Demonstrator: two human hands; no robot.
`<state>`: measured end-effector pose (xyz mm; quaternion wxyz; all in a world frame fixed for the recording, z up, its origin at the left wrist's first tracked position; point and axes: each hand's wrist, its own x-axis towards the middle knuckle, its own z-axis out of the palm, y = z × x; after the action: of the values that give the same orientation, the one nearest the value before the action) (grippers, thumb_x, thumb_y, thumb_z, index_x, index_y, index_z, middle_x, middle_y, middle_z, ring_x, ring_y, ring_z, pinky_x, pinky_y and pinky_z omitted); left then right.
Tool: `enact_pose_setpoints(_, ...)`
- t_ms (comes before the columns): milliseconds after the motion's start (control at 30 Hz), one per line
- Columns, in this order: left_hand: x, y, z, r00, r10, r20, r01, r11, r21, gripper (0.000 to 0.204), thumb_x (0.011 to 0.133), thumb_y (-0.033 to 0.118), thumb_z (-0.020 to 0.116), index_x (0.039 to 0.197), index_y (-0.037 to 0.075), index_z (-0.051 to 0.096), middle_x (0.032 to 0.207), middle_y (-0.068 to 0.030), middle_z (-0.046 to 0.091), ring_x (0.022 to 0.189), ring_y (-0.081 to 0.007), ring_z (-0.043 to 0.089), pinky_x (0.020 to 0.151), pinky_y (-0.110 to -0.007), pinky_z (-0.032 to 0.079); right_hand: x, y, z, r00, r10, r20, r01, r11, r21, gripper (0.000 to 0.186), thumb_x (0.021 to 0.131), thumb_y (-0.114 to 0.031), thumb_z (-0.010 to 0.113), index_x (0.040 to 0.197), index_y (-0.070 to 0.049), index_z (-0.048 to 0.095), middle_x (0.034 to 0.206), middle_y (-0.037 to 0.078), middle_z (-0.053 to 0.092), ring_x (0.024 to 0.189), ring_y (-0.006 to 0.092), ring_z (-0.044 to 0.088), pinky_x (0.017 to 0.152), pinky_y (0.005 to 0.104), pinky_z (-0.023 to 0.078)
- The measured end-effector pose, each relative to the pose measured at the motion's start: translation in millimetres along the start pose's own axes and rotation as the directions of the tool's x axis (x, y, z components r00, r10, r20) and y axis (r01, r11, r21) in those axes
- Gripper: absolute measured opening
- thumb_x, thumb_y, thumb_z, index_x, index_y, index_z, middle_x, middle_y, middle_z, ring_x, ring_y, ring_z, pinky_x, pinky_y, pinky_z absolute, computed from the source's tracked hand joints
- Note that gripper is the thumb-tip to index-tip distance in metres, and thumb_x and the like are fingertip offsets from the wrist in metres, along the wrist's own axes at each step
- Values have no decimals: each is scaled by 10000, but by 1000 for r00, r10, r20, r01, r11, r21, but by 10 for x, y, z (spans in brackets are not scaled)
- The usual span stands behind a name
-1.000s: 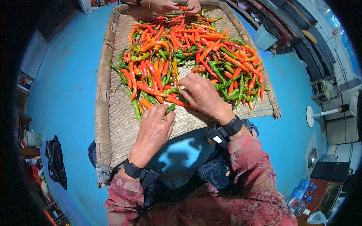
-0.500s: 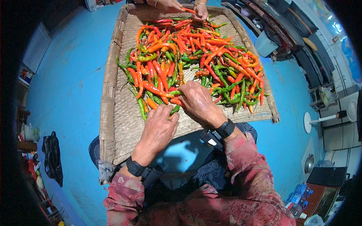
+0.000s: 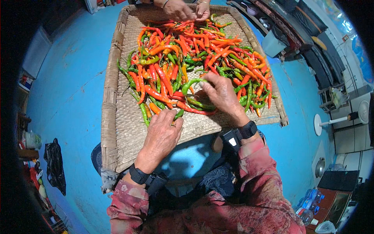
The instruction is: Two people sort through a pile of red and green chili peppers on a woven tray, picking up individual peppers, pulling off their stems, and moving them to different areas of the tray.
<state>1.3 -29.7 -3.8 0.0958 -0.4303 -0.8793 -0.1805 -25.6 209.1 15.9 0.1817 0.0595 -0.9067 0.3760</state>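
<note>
A large heap of red, orange and green chili peppers [image 3: 165,80] is spread over a woven bamboo tray [image 3: 124,144] in front of me. My right hand [image 3: 224,93] pinches a curved green chili pepper [image 3: 191,83] by one end, just above the near side of the heap. Under that hand lie a dark green chili and a long red chili pepper [image 3: 196,110] on the weave. At the tray's near edge, my left hand [image 3: 160,130] has its fingers curled around a short green chili pepper [image 3: 179,114], whose tip pokes out beside the index finger.
Another person's hands [image 3: 189,11] work at the tray's far end. The tray has a raised rim [image 3: 110,105] on the left. A black plastic bag [image 3: 55,165] lies on the blue floor [image 3: 78,113]. To the right are a white fan [image 3: 343,117] and plastic bottles [image 3: 309,204].
My right hand has risen and moved right, lifting the curved green chili. The left hand stays nearly still. The other person's hands have come down to the heap; the red chili they held no longer shows.
</note>
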Motion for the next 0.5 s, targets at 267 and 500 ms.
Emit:
enact_pose_setpoints(267,-8,-9,13,1000,1,-13,-1,1000,-5,244,811,165,684,1021,54,625,1134,-138,571,1077,-328,545,915,-443,445,146,69,-345,764,615,-193,-136,446,884,191,999,-236,521,1010,-48,551,758,39,600,589,84,557,472,208,453)
enact_pose_setpoints(500,7,11,12,1000,2,-12,-2,1000,12,237,817,168,681,1021,59,627,1128,-133,574,1075,-325,546,909,-441,448,7,47,-98,960,270,75,-270,818,508,150,928,-162,598,926,-22,651,718,12,612,609,102,581,538,248,462)
